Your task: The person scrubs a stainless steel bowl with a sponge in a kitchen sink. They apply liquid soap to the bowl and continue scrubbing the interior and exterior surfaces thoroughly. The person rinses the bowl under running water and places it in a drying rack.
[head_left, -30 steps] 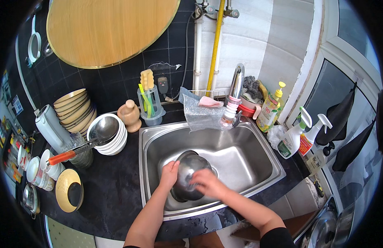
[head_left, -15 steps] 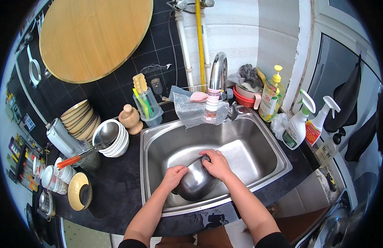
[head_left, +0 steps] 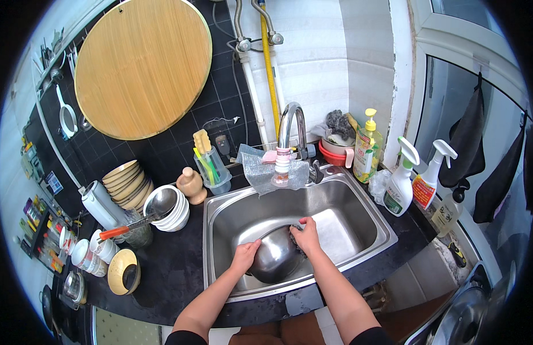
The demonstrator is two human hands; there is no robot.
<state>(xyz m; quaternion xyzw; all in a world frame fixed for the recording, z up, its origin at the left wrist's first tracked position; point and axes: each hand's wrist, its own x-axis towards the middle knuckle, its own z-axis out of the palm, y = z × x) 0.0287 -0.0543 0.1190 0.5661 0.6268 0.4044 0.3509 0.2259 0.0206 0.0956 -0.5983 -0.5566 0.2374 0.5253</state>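
Metal bowl: one shiny metal bowl [head_left: 276,259], tipped over on its side down in the left part of the sink [head_left: 338,230], rounded outside facing up at us
Which way it lies: smack between the hands, right of the left one and mostly below-left of the right one; it's round, so no real long axis to call, but the visible bit of rim runs along the top from one hand to the other
Who's nearer: honestly a tie, both are on it
Left hand: the left hand [head_left: 245,257] is half curled, thumb up by the rim, hanging on to the bowl's left edge
Right hand: the right hand [head_left: 304,234] is pinched up at the upper right rim, with what looks like one dark scrubber [head_left: 296,239] under the fingers, mostly covered so don't quote me
Faucet: one faucet [head_left: 285,129], behind the bowl
Spray bottles: two, one with green trim [head_left: 400,192], one with a red label [head_left: 426,188]
Pump bottles: two, yellow [head_left: 367,152] and clear [head_left: 447,215]
Left side of the counter [head_left: 169,273]: one ladle [head_left: 163,202], one loose tan bowl [head_left: 115,273], one white bowl stack [head_left: 177,221], can't count the layers
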